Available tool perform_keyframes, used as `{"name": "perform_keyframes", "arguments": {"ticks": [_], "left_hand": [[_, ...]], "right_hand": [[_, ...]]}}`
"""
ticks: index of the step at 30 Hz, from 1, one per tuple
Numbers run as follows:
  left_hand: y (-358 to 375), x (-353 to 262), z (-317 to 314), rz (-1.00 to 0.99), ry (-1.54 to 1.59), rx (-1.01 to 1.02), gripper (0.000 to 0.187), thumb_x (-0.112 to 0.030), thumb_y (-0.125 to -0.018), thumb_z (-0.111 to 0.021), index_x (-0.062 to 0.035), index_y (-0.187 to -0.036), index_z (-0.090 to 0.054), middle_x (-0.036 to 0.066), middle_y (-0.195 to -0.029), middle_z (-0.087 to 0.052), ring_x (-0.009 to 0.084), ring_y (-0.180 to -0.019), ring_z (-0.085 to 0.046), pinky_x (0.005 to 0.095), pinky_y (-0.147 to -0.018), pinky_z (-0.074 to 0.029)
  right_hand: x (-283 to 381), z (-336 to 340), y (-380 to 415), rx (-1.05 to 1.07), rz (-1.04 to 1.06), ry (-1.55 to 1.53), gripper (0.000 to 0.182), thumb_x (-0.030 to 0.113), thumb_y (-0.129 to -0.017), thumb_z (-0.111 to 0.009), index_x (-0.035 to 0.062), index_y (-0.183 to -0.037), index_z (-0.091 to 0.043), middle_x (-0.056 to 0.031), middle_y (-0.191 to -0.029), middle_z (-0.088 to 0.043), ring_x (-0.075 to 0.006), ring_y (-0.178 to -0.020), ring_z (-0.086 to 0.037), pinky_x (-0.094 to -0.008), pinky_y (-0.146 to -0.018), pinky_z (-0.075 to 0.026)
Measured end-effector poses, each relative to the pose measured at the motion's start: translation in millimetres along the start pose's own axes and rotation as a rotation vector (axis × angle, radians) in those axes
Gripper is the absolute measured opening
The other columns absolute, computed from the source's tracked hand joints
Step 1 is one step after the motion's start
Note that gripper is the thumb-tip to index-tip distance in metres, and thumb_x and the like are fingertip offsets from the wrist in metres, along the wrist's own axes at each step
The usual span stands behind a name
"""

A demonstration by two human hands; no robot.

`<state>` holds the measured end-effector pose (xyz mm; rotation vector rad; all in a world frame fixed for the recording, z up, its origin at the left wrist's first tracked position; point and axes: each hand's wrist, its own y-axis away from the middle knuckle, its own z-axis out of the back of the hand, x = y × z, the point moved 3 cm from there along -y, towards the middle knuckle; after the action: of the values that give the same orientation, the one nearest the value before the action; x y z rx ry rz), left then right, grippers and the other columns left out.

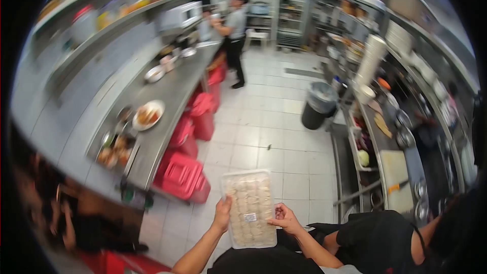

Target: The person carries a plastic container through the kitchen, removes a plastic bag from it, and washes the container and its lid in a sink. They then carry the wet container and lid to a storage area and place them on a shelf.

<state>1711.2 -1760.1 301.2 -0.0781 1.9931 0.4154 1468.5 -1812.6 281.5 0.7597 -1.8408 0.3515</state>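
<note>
A clear plastic tray point(251, 193), packed with rows of pale pieces and bearing a small white label, is held upright in front of my body. My left hand point(222, 213) is closed on its left edge, thumb on the front. At the tray's right edge, my right hand point(285, 218) pinches the side, near the label. What the pale pieces are is too blurred to tell.
A steel counter point(170, 96) with a plate of food point(148, 115) runs along the left, red bins point(185, 175) beneath. A person point(235, 35) stands at its far end. On the right are a grey bin point(319, 104), a cutting board point(396, 177) and a co-worker point(378, 241) close by.
</note>
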Motion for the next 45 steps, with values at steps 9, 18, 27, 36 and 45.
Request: {"name": "perform_keyframes", "arguments": {"ticks": [9, 18, 27, 36, 45], "left_hand": [[-192.9, -63.0, -32.0, -0.035, 0.032, 0.055, 0.058, -0.045, -0.101, -0.043, 0.0037, -0.131, -0.049, 0.013, -0.126, -0.060, 0.0226, -0.111, -0.059, 0.0342, -0.098, -0.045], [-364.4, -108.3, -55.1, -0.014, 0.085, 0.140, 0.065, -0.051, -0.100, -0.041, 0.0016, -0.137, -0.042, 0.013, -0.135, -0.053, 0.0261, -0.118, -0.055, 0.0370, -0.102, -0.043], [-585.5, -145.7, -113.3, 0.136, 0.091, 0.360, 0.059, -0.045, -0.098, -0.050, 0.0025, -0.132, -0.046, 0.013, -0.128, -0.058, 0.0236, -0.115, -0.058, 0.0366, -0.098, -0.046], [-793.5, -118.5, -225.8, 0.414, -0.097, 0.599, 0.053, -0.037, -0.096, -0.057, 0.0031, -0.129, -0.049, 0.015, -0.122, -0.061, 0.0242, -0.109, -0.061, 0.0375, -0.093, -0.050], [-958.3, -122.4, -271.9, 0.510, -0.020, 0.490, 0.058, -0.043, -0.100, -0.044, 0.0012, -0.137, -0.041, 0.019, -0.132, -0.054, 0.0282, -0.117, -0.057, 0.0404, -0.099, -0.046]], "right_hand": [[17.4, 49.2, -166.4, -0.054, -0.047, 0.229, 0.052, 0.018, -0.087, -0.071, -0.0014, -0.129, -0.047, -0.0101, -0.121, -0.058, -0.0140, -0.109, -0.055, -0.0288, -0.094, -0.044], [100.2, 112.1, -303.9, 0.047, -0.101, 0.356, 0.056, 0.022, -0.088, -0.070, -0.0010, -0.133, -0.044, -0.0101, -0.122, -0.058, -0.0136, -0.111, -0.053, -0.0296, -0.095, -0.043], [163.7, 186.3, -421.8, -0.097, -0.070, 0.133, 0.065, 0.004, -0.085, -0.063, -0.0026, -0.142, -0.033, -0.0102, -0.136, -0.049, -0.0156, -0.125, -0.045, -0.0305, -0.106, -0.035], [167.5, 281.5, -530.1, -0.475, 0.078, -0.056, 0.072, 0.004, -0.079, -0.064, -0.0056, -0.142, -0.030, -0.0127, -0.138, -0.047, -0.0186, -0.128, -0.044, -0.0320, -0.107, -0.034], [228.0, 434.6, -675.8, -0.461, -0.032, -0.079, 0.057, 0.016, -0.079, -0.064, -0.0014, -0.131, -0.049, -0.0065, -0.113, -0.060, -0.0153, -0.102, -0.054, -0.0288, -0.089, -0.043]]}}
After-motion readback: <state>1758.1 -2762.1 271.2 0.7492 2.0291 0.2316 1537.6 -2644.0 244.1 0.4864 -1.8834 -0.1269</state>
